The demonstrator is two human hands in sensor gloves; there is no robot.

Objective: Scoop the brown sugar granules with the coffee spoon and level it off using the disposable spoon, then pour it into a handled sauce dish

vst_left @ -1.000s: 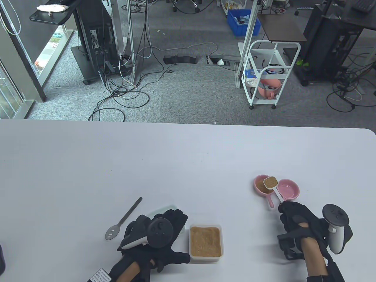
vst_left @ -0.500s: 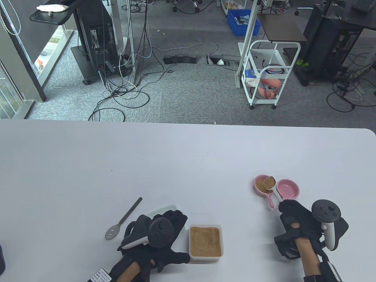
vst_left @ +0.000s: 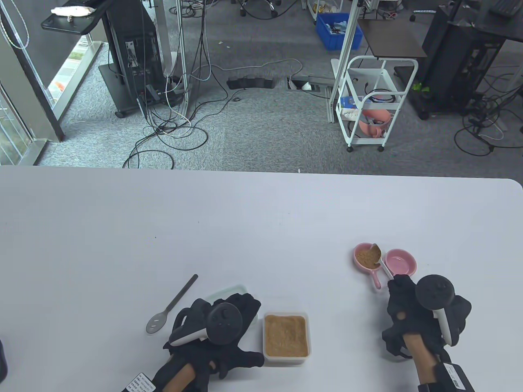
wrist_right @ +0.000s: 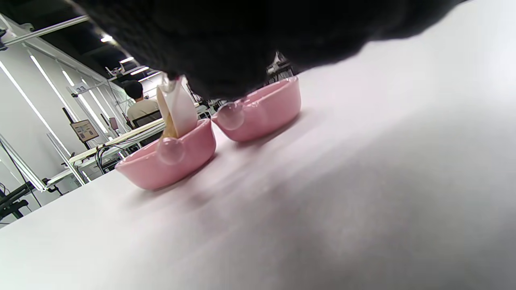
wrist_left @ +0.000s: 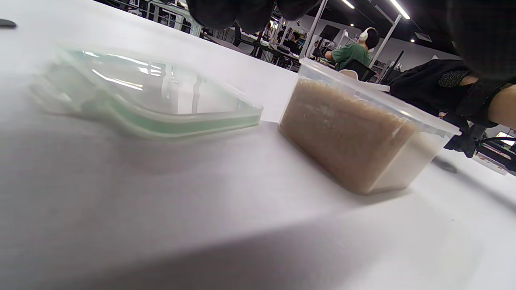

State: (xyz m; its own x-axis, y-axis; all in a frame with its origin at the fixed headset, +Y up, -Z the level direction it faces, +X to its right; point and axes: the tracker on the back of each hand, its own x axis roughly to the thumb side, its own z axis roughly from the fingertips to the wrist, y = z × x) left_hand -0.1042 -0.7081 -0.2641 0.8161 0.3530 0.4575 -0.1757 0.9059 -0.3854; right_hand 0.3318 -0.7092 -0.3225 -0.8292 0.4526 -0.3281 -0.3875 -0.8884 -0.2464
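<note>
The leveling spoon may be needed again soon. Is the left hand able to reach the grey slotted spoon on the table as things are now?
Probably yes. The left hand holds nothing, and the grey slotted spoon lies just to its left on the bare table, with nothing between them.

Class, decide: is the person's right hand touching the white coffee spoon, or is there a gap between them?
Touching. In the table view the right hand grips the handle end of the coffee spoon, whose bowl tips over the sugar-filled pink sauce dish.

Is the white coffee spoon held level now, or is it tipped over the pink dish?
Tipped. The coffee spoon stands on edge over the left sauce dish, and the brown sugar lies in that dish.
</note>
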